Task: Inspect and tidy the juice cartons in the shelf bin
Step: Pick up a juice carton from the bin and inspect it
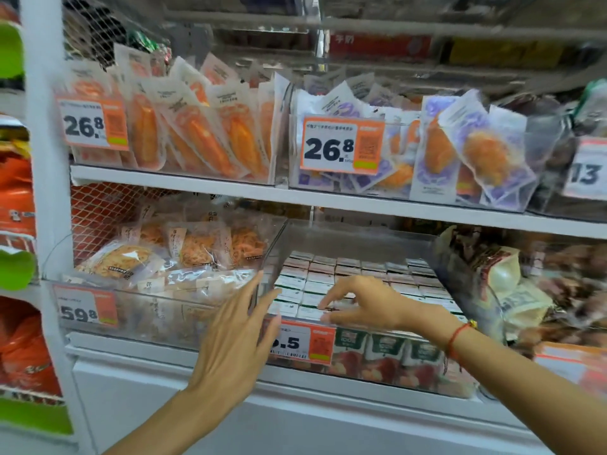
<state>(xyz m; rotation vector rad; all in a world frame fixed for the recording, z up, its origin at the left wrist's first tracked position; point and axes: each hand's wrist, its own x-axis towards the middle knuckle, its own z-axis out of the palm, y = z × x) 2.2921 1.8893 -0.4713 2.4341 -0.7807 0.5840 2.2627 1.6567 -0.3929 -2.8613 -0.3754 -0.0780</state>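
The juice cartons (354, 280) stand packed in tidy rows inside a clear shelf bin (358, 239) on the lower shelf, right of centre; their white tops face up, and through the bin's front wall the near row shows green bands over red fruit pictures (one seems to read "100%", the rest is too blurred). The right hand (364, 302) hovers over the near-left cartons, its fingers bent downward and fingertips at or just above the tops; whether it grasps one I cannot tell. A red string bracelet (457, 339) circles that wrist. The left hand (235, 336) is released, fingers straight and spread, by the bin's near-left corner, covering part of an orange price tag (303, 341) where ".5" is legible. Left of the bin, a second clear bin of bagged snacks (157, 257) carries a tag reading "59.8" (86, 310). On the upper shelf, two tags read "26.8" (93, 124) and "26.8" (341, 146), and one far right shows "13" (586, 174).
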